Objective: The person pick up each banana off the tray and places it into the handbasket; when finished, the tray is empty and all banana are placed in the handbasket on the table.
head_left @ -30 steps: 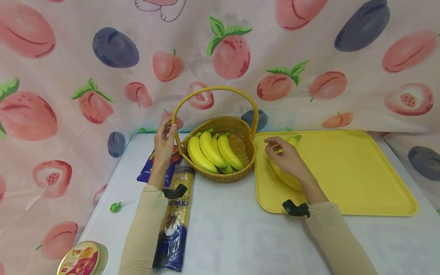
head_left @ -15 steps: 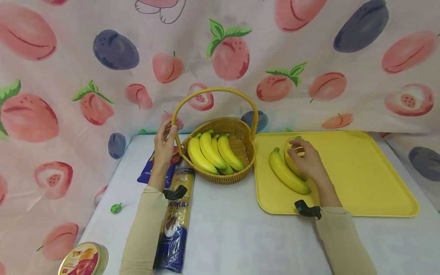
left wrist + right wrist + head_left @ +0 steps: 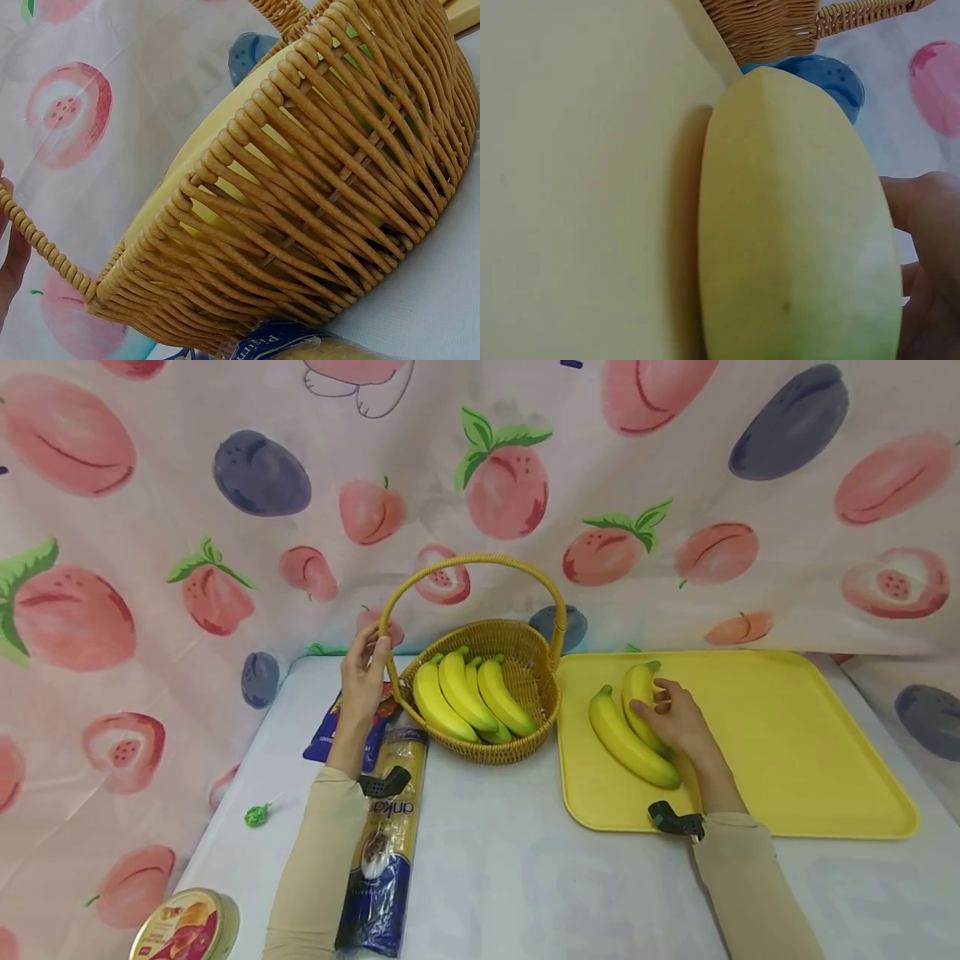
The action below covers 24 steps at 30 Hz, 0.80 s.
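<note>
My left hand [image 3: 363, 681] holds the left side of the yellow wicker basket's handle [image 3: 480, 560], thumb in front and fingers behind. In the left wrist view, fingers [image 3: 13, 262] show at the handle's edge. Several bananas [image 3: 450, 693] lie inside the basket [image 3: 480, 752]. On the yellow tray [image 3: 787, 743] are two more bananas, side by side. My right hand [image 3: 682, 722] is at the farther-right banana [image 3: 637, 693], thumb across it and fingers curled at its right side. The nearer banana [image 3: 795, 225] fills much of the right wrist view, with the right hand beyond it.
Left of the basket lie a blue snack packet [image 3: 322, 739] and a long blue-and-gold pasta packet [image 3: 382, 860]. A green lollipop [image 3: 257, 815] and a round tin [image 3: 180, 927] are at the table's left. A fruit-printed cloth [image 3: 450, 468] hangs behind.
My right hand has left the left-hand banana on the tray and moved right to the one beside it, uncovering the first. The left hand stays at the basket handle.
</note>
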Motion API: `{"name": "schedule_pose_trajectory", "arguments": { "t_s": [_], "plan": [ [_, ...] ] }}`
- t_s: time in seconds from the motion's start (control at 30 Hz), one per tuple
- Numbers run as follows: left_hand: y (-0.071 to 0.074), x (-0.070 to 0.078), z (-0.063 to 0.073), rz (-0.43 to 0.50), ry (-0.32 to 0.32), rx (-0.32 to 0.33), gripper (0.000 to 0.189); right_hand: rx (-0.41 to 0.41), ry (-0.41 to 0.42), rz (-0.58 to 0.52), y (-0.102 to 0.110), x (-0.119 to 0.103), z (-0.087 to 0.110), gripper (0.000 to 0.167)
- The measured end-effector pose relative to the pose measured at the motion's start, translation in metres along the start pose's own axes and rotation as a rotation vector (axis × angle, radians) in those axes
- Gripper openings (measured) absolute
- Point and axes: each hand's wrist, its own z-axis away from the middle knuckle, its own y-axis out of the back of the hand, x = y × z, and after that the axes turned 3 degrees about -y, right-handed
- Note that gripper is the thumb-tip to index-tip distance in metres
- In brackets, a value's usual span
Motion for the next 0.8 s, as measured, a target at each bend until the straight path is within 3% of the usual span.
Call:
{"name": "schedule_pose_trajectory", "arguments": {
  "t_s": [0.33,0.8],
  "plan": [
    [-0.001,-0.001,0.000,0.006,0.005,0.006,0.036,-0.013,-0.027,0.055,-0.004,-0.001,-0.003,0.086],
    [0.000,-0.002,-0.001,0.022,0.002,0.001,0.036,-0.009,0.004,-0.051,0.002,-0.014,0.010,0.079]
  ]
}}
